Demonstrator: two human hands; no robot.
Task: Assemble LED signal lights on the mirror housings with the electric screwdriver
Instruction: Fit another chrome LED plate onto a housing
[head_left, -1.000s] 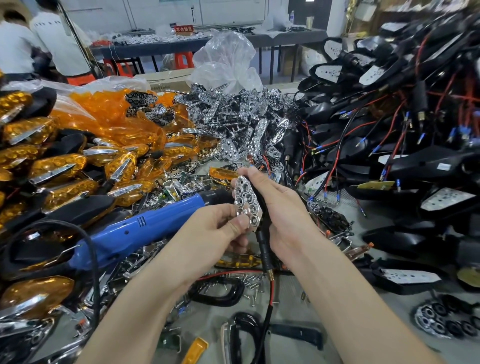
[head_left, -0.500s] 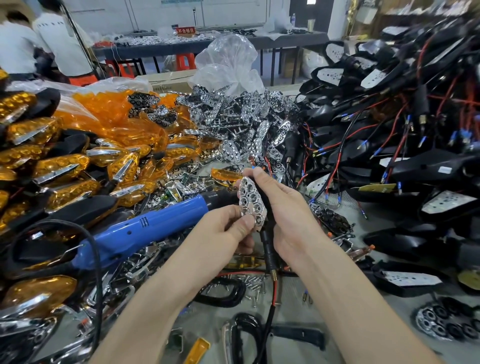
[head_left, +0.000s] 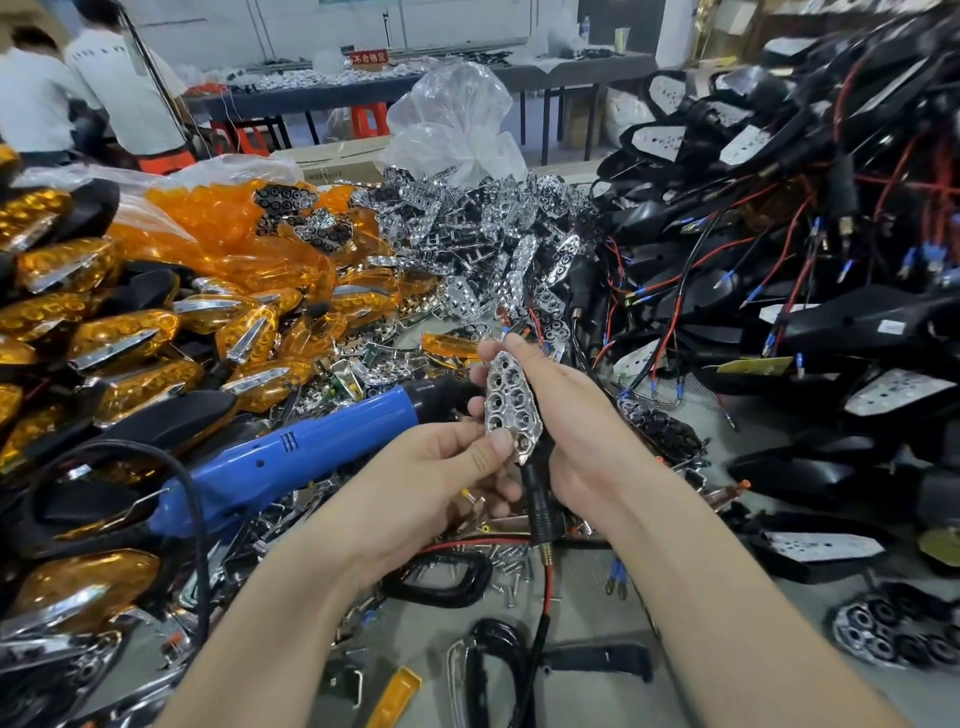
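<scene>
Holding mid-table, both hands have barely shifted: left hand (head_left: 431, 478) pinches the reflector (head_left: 511, 400) at its lower end, right hand (head_left: 571, 415) grips the housing (head_left: 536, 488) behind it. Seating probably continues, screwdriver (head_left: 291, 457) untouched alongside.

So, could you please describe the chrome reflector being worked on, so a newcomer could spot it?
Find the blue electric screwdriver lying on the left. Past its black nose, the left hand and right hand hold one chrome reflector upright. Unlike the heaped reflectors behind, it alone is in hand.
</scene>
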